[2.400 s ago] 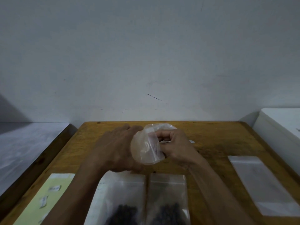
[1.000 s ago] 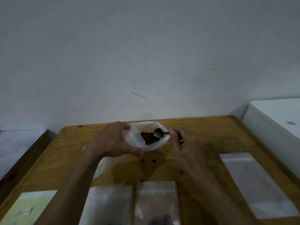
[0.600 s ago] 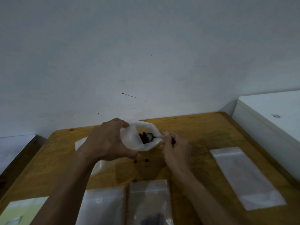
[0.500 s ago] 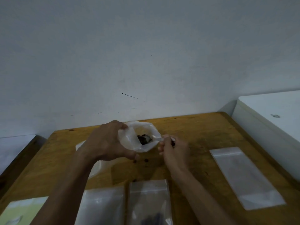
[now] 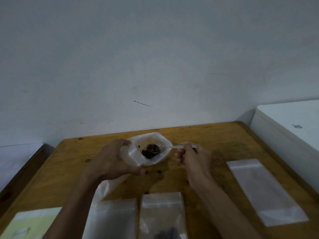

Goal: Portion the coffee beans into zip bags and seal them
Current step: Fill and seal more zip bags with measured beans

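Note:
My left hand grips the rim of a clear plastic bag, holding its mouth wide over the wooden table. Dark coffee beans lie inside. My right hand pinches the handle of a metal spoon, whose bowl sits heaped with beans in the bag's mouth. Two zip bags lie side by side at the near edge: the left zip bag and the right zip bag, which shows beans at its bottom. An empty zip bag lies flat on the right.
A few loose beans lie on the wood under the held bag. A pale green sheet lies at the near left corner. A white box stands against the table's right side. A lower grey surface is at the left.
My hands went from handling a clear bag to scooping. The spoon dipped into the bag's beans and now sits loaded at its mouth. My head has shifted, so the table sits lower in view.

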Demonstrator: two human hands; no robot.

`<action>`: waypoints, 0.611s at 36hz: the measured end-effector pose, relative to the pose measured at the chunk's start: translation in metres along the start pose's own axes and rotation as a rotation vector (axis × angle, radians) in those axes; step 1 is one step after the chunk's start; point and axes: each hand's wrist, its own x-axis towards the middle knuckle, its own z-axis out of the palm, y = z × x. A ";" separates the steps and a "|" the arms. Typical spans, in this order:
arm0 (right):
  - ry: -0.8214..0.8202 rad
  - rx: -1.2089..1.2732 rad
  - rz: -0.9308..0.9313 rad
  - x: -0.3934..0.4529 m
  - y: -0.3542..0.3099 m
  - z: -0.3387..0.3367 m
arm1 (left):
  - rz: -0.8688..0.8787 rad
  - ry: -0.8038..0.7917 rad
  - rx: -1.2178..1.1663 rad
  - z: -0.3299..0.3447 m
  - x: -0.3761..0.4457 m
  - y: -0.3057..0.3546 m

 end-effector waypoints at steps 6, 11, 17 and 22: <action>-0.053 0.034 -0.071 -0.008 -0.019 0.002 | -0.018 0.034 -0.047 0.003 0.000 -0.003; -0.123 -0.019 -0.154 -0.021 -0.029 0.008 | -0.006 0.055 -0.103 0.007 -0.002 -0.005; -0.328 -0.273 -0.360 -0.036 -0.023 0.019 | 0.028 0.057 -0.130 0.010 -0.001 -0.008; -0.313 -0.412 -0.653 -0.038 -0.023 0.016 | 0.029 0.068 -0.148 0.011 -0.004 -0.010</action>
